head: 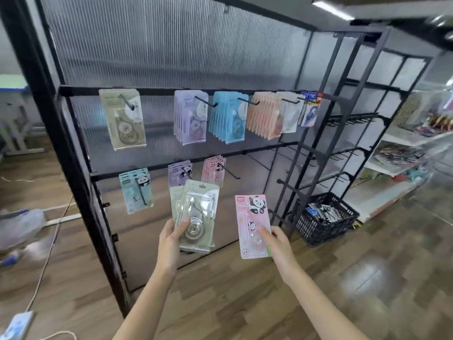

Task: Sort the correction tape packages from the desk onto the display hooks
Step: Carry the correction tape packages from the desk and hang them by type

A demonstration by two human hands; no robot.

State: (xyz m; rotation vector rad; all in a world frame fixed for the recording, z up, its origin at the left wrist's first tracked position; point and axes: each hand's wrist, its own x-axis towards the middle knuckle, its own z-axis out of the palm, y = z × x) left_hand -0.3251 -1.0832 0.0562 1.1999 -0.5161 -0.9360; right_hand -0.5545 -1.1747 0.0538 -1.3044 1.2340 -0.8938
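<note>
Both hands are raised before the display rack: left hand grips green correction tape packages, thumb across the front; right hand pinches a pink panda package, below the hooked pink packs.

Your left hand holds green packages of matt card under clear, glossy plastic blisters that catch the light; your right hand holds a pink panda package with the same shiny film over printed card. The display rack in front of you is black metal with a dull painted finish, backed by ribbed translucent panels. The floor looks like smooth wood laminate with a soft sheen. The basket is black plastic mesh.
</note>
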